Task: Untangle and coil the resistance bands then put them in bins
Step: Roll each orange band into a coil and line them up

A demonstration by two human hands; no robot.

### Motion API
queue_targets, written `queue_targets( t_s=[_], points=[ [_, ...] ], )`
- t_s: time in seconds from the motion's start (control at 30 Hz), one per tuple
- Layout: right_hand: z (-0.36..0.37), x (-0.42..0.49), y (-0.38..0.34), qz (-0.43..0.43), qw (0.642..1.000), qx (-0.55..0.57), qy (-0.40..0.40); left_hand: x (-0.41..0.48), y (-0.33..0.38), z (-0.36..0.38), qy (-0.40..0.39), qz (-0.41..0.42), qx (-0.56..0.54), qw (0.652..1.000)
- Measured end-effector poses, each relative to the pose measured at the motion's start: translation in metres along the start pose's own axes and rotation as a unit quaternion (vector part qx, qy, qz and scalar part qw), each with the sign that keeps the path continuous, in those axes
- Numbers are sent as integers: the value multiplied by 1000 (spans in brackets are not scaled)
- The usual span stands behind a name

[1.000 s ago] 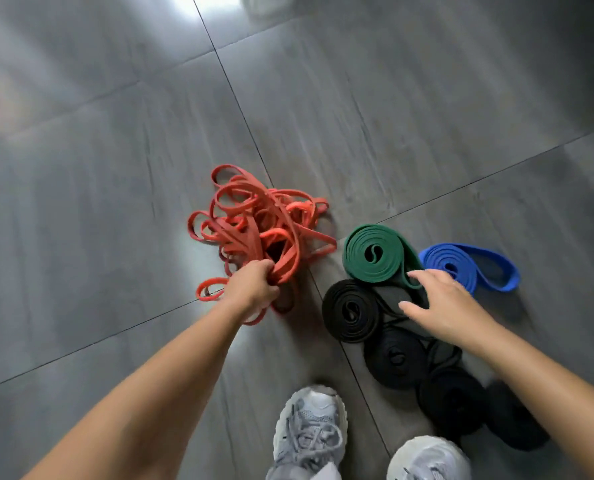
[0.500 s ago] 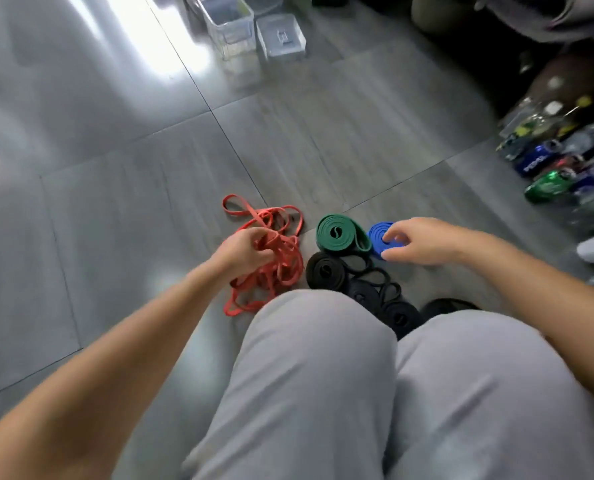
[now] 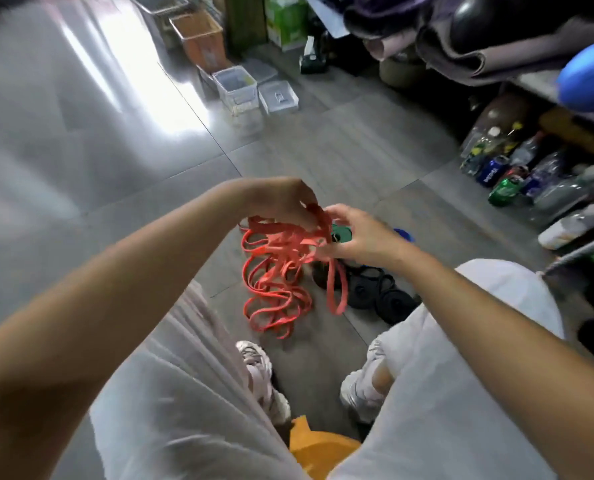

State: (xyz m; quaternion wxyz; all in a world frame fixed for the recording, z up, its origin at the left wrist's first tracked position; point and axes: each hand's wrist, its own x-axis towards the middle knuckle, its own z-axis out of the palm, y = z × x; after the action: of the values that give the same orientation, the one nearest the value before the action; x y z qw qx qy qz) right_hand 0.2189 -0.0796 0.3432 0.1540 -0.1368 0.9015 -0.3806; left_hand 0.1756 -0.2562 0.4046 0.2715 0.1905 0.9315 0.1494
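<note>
A tangle of orange-red resistance bands hangs in the air over the grey floor, its loops dangling between my knees. My left hand grips the top of the tangle from above. My right hand pinches strands on its right side. Behind my right hand lie a coiled green band and a sliver of a coiled blue band. Several coiled black bands lie on the floor below my right wrist. Clear plastic bins stand far back on the floor.
An orange-brown basket and a wire basket stand behind the clear bins, with a flat lid beside them. Bottles and cans crowd the right side under a shelf. My two sneakers and knees fill the foreground.
The red tangle has come up off the floor in my left hand. My right hand left the coiled bands and took hold of the tangle. The view tilted up toward the bins.
</note>
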Motion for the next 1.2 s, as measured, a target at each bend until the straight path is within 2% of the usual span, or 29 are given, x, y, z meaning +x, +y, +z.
queue_targets(
  t_s=[0.1, 0.2, 0.3, 0.37, 0.43, 0.5, 0.57, 0.67, 0.77, 0.87, 0.97, 1.07, 1.13, 1.2],
  points=[
    [13, -11, 4, -5, 997, 30, 66, -16, 5, 13, -1, 9, -37, 999],
    [14, -22, 9, 8, 993, 94, 69, -30, 1, 16, -5, -1, 15, 1000],
    [10, -31, 16, 10, 992, 92, 87, -37, -6, 16, -25, -29, 49, 998],
    [8, -35, 23, 22, 991, 74, 113, -42, -11, 14, 9, -45, 65, 997],
    [6, -39, 30, 46, 992, 56, 108, -45, -14, 13, 80, -37, 63, 994],
    [6, -45, 35, 71, 994, 78, 36, -48, -12, 14, 131, -16, -15, 991],
    [10, -50, 36, 76, 994, 82, -21, -51, -1, 16, 146, 16, -108, 983],
    [13, -52, 27, 28, 991, 129, 36, -52, 25, 22, 172, 80, -125, 974],
    [8, -57, 14, -17, 970, 217, 105, -56, 52, 21, 187, 138, -187, 955],
    [-1, -67, 4, -48, 950, 263, 162, -60, 73, 17, 192, 201, -190, 942],
    [-17, -77, -4, -67, 936, 290, 186, -65, 84, 8, 201, 201, -327, 901],
    [-34, -87, -12, -115, 922, 315, 192, -64, 84, 0, 224, 206, -403, 863],
    [-39, -91, -13, -121, 918, 322, 198, -63, 78, 3, 219, 189, -428, 856],
    [-35, -94, -6, -91, 939, 256, 212, -60, 70, 17, 197, 152, -435, 865]
  ],
)
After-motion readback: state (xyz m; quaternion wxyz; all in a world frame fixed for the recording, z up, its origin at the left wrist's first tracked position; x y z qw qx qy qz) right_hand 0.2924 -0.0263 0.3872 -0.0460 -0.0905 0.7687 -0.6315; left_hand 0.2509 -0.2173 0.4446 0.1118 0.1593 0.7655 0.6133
